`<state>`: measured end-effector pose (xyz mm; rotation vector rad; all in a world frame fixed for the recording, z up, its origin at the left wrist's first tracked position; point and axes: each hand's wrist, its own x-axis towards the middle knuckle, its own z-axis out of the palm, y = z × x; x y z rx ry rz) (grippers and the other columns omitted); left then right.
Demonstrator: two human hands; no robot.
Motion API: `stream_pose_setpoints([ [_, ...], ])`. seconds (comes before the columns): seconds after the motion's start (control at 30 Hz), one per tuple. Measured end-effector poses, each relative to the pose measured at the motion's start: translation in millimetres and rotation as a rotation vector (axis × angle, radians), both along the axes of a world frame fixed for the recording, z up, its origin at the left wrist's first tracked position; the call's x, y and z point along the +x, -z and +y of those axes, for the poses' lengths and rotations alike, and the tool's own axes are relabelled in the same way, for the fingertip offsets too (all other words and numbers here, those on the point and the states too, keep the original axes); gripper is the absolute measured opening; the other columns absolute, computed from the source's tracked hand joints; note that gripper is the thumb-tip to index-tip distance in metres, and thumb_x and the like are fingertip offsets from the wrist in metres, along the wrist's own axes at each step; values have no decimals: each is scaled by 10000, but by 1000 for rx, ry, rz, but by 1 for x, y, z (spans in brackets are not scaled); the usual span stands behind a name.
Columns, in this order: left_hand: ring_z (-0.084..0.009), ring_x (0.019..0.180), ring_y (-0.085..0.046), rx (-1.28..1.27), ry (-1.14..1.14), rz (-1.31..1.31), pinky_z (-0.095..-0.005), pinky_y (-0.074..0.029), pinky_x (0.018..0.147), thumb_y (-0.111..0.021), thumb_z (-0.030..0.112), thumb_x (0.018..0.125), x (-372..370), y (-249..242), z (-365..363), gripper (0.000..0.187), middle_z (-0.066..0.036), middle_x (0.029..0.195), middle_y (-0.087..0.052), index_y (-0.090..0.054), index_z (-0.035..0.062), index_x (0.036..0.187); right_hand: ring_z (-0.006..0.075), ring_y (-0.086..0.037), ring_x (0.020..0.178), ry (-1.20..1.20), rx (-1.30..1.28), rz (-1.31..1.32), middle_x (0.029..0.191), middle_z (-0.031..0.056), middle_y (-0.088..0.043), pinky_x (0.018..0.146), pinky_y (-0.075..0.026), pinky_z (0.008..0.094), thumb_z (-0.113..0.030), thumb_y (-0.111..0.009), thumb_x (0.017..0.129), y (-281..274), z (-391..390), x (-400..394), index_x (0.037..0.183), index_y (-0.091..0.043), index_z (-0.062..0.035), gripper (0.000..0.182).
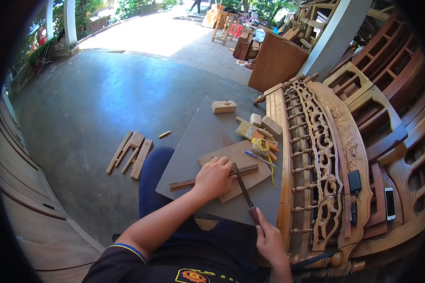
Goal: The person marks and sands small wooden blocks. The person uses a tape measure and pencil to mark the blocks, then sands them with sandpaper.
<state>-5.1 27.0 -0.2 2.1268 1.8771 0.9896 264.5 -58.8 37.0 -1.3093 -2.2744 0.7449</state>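
Observation:
My left hand [214,179] is closed over a narrow dark wooden strip [182,184], pressing it on a flat wooden board [226,152]. The strip lies across the board and sticks out past its left edge. In my right hand [272,239] is the brown handle of a file [243,189]. Its long dark blade points up and away, crossing the strip right beside my left thumb. Board and strip rest on a grey work panel [186,162] in front of me.
Farther along the panel are a wooden block [224,107], a brush [246,130], a yellow tape measure [259,146] and a blue pen [259,158]. Carved furniture [316,160] borders the right, with a phone [389,203] on it. Wood pieces [140,160] lie on the floor at left.

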Motion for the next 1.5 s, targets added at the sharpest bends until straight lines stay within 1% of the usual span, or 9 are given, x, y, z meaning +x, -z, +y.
stream_pose_setpoints([
  [0.13,-312,1089,-673,-7,-6,-2,-435,-557,926,-764,281,913,-1,2,0,256,-108,1049,-664,-712,57,1025,514,-667,1152,-27,37,21,1242,322,-697,978,-542,474,-11,-563,1033,15,47,-37,1602,-475,-106,583],
  [0.23,-311,1081,-674,-13,-24,5,-432,-557,926,-766,284,912,0,1,2,258,-107,1051,-665,-712,58,1024,521,-661,1142,-84,86,42,1246,323,-695,951,-548,520,-7,-549,1032,22,57,-36,1627,-431,-111,616],
  [0.43,-312,1071,-674,-16,-35,5,-429,-560,920,-771,282,910,2,4,1,254,-101,1067,-664,-707,60,1012,527,-667,1118,2,-4,-4,1240,317,-699,941,-547,526,-4,-554,1028,9,-2,11,1625,-436,-111,617],
  [0.53,-314,1071,-675,-6,-6,7,-431,-562,913,-774,278,907,1,0,0,250,-100,1072,-665,-706,60,1008,511,-655,1194,48,-62,-12,1286,319,-693,993,-540,471,-7,-570,1030,-1,-3,7,1602,-481,-105,587],
  [0.63,-319,1069,-677,8,5,-4,-436,-564,906,-778,274,904,-1,1,1,242,-102,1061,-669,-710,64,1001,509,-658,1188,0,12,12,1289,323,-689,994,-540,470,-12,-575,1034,14,27,-21,1598,-484,-101,578],
  [0.73,-326,1066,-677,-7,-8,-11,-444,-565,902,-781,271,901,-1,-1,0,231,-105,1051,-674,-715,70,995,514,-663,1112,-50,89,35,1244,314,-692,934,-541,534,-21,-555,1035,25,54,-39,1619,-442,-108,601],
  [1.03,-363,1062,-668,-14,-26,-57,-473,-549,905,-792,244,900,1,1,3,226,-122,1049,-676,-718,57,1002,481,-657,1217,36,21,75,1325,294,-679,993,-549,487,-21,-558,1038,14,-8,11,1610,-469,-115,586],
  [1.33,-339,1045,-680,-7,-32,-48,-444,-553,911,-806,223,881,3,1,6,220,-105,1024,-692,-713,53,987,501,-679,958,-29,77,57,1077,270,-701,855,-541,569,-52,-540,1049,33,56,-38,1641,-403,-143,615],
  [1.5,-344,1015,-688,-38,8,-72,-459,-549,897,-823,236,878,8,-1,-2,234,-97,1009,-698,-723,48,974,499,-687,984,23,27,18,1125,275,-702,856,-552,557,-51,-537,1052,25,28,-33,1641,-406,-141,610],
])
